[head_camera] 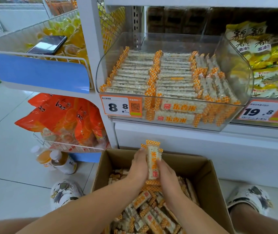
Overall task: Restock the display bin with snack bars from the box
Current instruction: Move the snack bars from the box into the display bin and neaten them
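Both hands meet over the open cardboard box (207, 173): the left hand (137, 168) and the right hand (167, 176) each have a narrow grip curled round a small upright bundle of snack bars (152, 162), pressed between them, its orange checked ends sticking out above the fingers. Under the wrists the box on the floor is heaped with more bars (149, 215); its far wall stands close to the white shelf base. Above, well apart from the hands, the clear display bin (246, 92) holds neat flat rows on the left and a looser, tilted batch at the right, with open room above the rows below its rim. A price tag (121, 106) sits on its front edge.
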